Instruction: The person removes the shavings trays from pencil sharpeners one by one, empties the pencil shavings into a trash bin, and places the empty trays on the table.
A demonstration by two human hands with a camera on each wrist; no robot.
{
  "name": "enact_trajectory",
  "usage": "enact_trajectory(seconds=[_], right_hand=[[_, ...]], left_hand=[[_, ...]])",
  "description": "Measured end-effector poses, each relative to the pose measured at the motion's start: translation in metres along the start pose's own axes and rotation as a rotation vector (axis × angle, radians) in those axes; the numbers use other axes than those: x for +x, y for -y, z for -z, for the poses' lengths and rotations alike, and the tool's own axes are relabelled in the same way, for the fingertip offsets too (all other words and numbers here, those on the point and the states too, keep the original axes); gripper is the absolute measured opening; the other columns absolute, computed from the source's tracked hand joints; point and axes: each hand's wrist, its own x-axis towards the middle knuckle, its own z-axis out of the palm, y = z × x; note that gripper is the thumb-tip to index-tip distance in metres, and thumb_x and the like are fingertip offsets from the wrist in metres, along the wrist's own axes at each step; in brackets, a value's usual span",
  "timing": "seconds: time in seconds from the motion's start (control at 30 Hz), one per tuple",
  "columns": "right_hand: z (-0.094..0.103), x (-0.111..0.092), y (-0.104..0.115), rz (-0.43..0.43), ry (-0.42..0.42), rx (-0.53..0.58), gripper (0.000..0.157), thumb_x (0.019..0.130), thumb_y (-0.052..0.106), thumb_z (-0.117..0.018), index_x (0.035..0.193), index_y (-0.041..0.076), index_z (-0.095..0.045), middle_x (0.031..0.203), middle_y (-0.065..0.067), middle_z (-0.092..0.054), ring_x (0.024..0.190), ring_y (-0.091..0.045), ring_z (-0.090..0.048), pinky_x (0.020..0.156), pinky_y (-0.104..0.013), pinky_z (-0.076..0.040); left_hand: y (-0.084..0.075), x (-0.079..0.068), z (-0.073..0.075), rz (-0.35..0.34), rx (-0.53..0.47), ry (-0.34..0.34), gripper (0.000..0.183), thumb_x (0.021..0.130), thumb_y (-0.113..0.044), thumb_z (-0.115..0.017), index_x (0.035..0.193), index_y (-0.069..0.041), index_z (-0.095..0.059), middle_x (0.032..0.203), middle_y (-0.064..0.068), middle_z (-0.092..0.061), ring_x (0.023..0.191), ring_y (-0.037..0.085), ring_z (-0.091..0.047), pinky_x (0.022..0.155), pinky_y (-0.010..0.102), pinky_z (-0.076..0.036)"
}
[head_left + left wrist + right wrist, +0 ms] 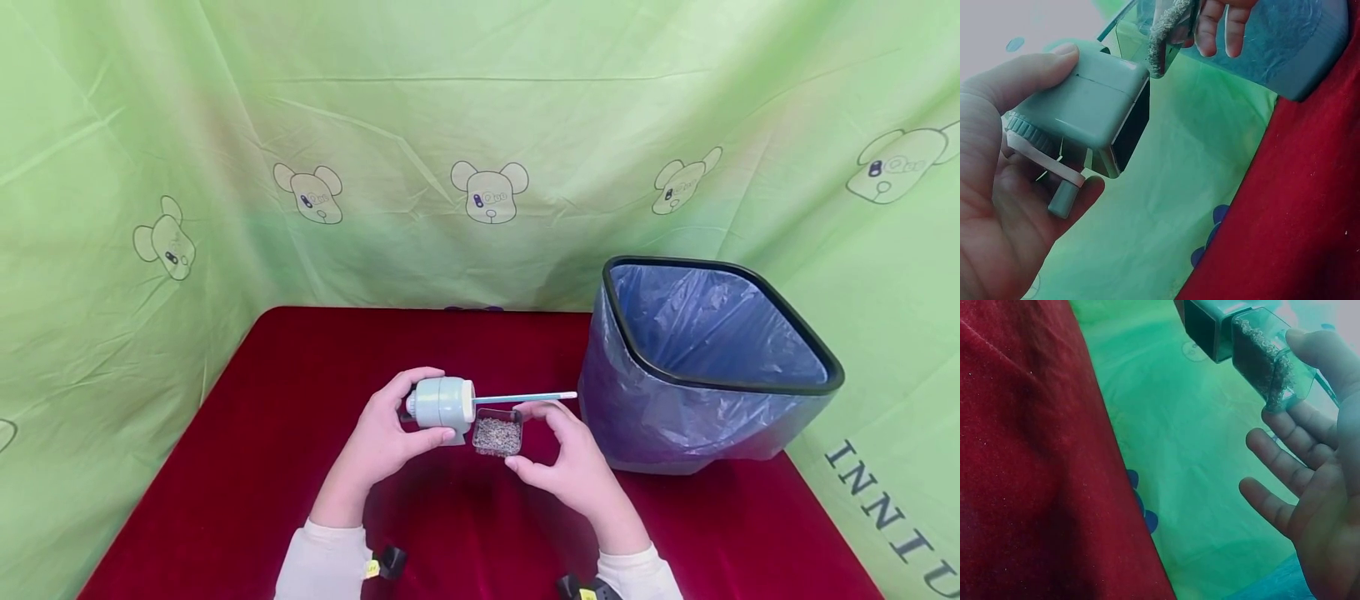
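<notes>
A pale blue-green crank pencil sharpener [441, 402] is held by my left hand [384, 433], thumb on one side and fingers around the other. A light blue pencil [525, 398] sticks out of its white front and points right. In the left wrist view, the crank handle [1063, 199] hangs beside my palm. My right hand [566, 454] pinches a clear shavings drawer [1252, 359] between thumb and fingers, its other fingers spread. Grey-brown shavings [498, 435] fill much of the drawer. The drawer is close beside the sharpener, whose dark opening [1202, 330] faces down.
A large bin [720, 387] with a black rim and bluish plastic liner stands to the right of my right hand. A red cloth covers the table [315, 350]. Green curtain [405, 117] with bear-head drawings hangs behind and at both sides.
</notes>
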Motion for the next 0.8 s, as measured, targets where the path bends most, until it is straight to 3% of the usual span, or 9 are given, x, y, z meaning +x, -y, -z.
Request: enact_trajectory(seconds=[0.17,0.33,0.47,0.63,0.8], right_hand=[[0.0006,-0.0007,0.0002,0.01,-0.01,0.004,0.06,0.073,0.018,-0.092,0.126,0.017,-0.064,0.12,0.011,-0.067,0.117,-0.012,-0.063,0.103,-0.038,-0.049],[0.0011,-0.0008,-0.0001,0.033,-0.006,0.024,0.057,0.074,0.018,-0.091,0.125,0.019,-0.065,0.124,0.012,-0.065,0.119,-0.013,-0.062,0.105,-0.033,-0.047],[0.001,-0.0012,-0.0011,0.04,-0.001,0.041,0.058,0.074,0.017,-0.091,0.126,0.022,-0.064,0.124,0.014,-0.064,0.119,-0.012,-0.062,0.105,-0.031,-0.047],[0.0011,-0.0008,-0.0022,0.05,-0.004,0.043,0.06,0.074,0.016,-0.092,0.127,0.023,-0.064,0.122,0.013,-0.064,0.117,-0.012,-0.062,0.104,-0.033,-0.048],[0.0016,-0.0011,-0.0042,0.054,-0.006,0.061,0.059,0.075,0.016,-0.091,0.127,0.024,-0.063,0.122,0.013,-0.064,0.115,-0.012,-0.061,0.102,-0.04,-0.049]], left_hand=[[-0.0004,0.0003,-0.0002,0.009,-0.002,-0.003,0.073,0.074,-0.02,-0.094,0.136,-0.032,-0.058,0.118,-0.005,-0.064,0.098,0.021,-0.064,0.08,0.039,-0.057],[0.0008,0.0005,-0.001,0.015,-0.009,-0.016,0.073,0.075,-0.018,-0.094,0.138,-0.027,-0.058,0.12,-0.004,-0.063,0.099,0.023,-0.064,0.078,0.036,-0.058],[0.0021,0.0006,-0.0017,0.021,-0.01,-0.028,0.072,0.075,-0.017,-0.093,0.136,-0.033,-0.058,0.12,-0.003,-0.063,0.098,0.023,-0.064,0.077,0.033,-0.058],[0.0029,0.0011,-0.0022,0.026,-0.012,-0.038,0.072,0.075,-0.016,-0.093,0.135,-0.036,-0.057,0.119,-0.002,-0.063,0.098,0.024,-0.064,0.076,0.033,-0.059],[0.0059,0.0004,-0.0055,0.028,-0.01,-0.059,0.073,0.075,-0.016,-0.093,0.137,-0.03,-0.057,0.121,-0.001,-0.063,0.097,0.024,-0.064,0.076,0.033,-0.058]])
